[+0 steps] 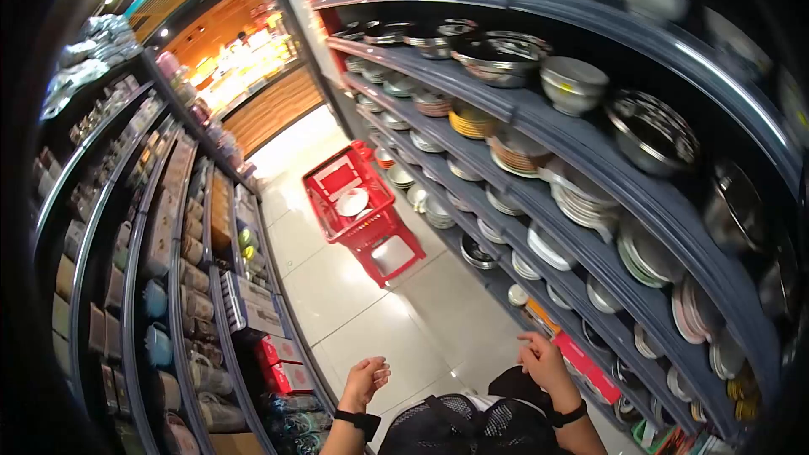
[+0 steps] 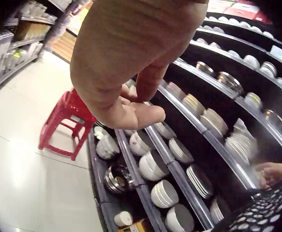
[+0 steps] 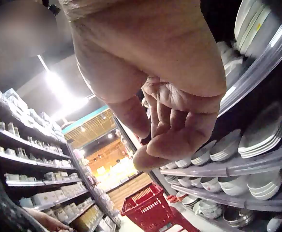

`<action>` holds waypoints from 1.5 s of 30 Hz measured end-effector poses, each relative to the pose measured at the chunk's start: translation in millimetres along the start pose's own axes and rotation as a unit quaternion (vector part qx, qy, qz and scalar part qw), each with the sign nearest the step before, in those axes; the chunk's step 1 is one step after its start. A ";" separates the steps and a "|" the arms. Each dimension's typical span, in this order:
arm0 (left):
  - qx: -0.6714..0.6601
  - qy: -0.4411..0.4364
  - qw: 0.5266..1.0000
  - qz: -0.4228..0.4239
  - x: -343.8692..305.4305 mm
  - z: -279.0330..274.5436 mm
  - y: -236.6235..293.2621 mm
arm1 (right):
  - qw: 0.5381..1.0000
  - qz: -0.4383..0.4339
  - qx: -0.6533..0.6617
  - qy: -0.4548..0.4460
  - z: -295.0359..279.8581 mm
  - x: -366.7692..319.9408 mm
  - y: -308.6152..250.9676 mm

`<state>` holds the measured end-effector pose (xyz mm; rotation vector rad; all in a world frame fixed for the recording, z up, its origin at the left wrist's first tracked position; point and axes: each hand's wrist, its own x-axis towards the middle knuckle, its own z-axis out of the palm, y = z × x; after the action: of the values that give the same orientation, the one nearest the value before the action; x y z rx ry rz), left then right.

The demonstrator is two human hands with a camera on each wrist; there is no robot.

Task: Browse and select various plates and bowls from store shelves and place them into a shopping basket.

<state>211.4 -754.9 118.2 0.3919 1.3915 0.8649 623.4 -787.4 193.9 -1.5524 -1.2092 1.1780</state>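
Observation:
My left hand (image 1: 365,379) hangs in front of my body over the aisle floor, fingers loosely bent and holding nothing. On the other side my right hand (image 1: 542,361) is raised near the lower right shelves, its fingers also loosely curled around nothing. Both hands appear close up in their wrist views, the left hand (image 2: 131,63) before stacked bowls and the right hand (image 3: 155,92) beside shelved dishes. Ahead in the aisle, a red shopping basket (image 1: 318,217) rests on a red stool (image 1: 404,265). A white dish (image 1: 352,201) lies inside the basket.
A tall grey shelf unit (image 1: 506,105) on the right carries stacked bowls, plates and metal basins (image 1: 650,131). Left shelves hold mugs (image 1: 157,344), boxes and red packages (image 1: 285,364). Between them runs a tiled floor (image 1: 362,329) toward a brightly lit area.

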 end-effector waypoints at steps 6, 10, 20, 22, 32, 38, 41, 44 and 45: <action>-0.081 0.026 0.996 0.001 51.8 -16.8 6.3 | 0.995 0.017 -0.060 -0.084 38.3 85.4 8.0; -0.066 0.016 0.998 0.012 95.7 11.8 45.2 | 0.987 -0.012 -0.098 -0.127 60.9 172.2 0.5; -0.159 0.080 0.977 0.118 166.1 25.5 178.1 | 0.940 -0.161 -0.242 -0.180 105.8 342.4 -92.6; -0.177 0.081 0.975 0.110 185.0 17.4 185.3 | 0.940 -0.141 -0.232 -0.206 121.2 362.2 -93.0; -0.205 0.050 0.973 0.097 440.8 -44.5 315.5 | 0.953 0.058 -0.241 -0.174 183.7 456.1 -78.0; -0.121 0.116 0.986 0.001 653.8 -72.3 373.0 | 0.953 0.087 -0.262 -0.121 231.3 489.2 -68.1; -0.058 0.159 0.980 -0.109 734.0 -92.5 367.2 | 0.929 0.011 -0.344 -0.137 270.7 497.5 -107.8; -0.064 0.218 0.966 -0.126 782.3 -103.6 352.9 | 0.924 0.186 -0.306 -0.134 289.2 494.7 -87.6; -0.082 0.266 0.952 -0.127 793.5 -101.7 351.4 | 0.916 0.239 -0.292 -0.132 293.2 492.2 -82.0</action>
<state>-31.9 22.2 -198.6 -0.1663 1.7999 0.8979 370.2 -272.6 117.4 -2.2897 -1.5004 1.4531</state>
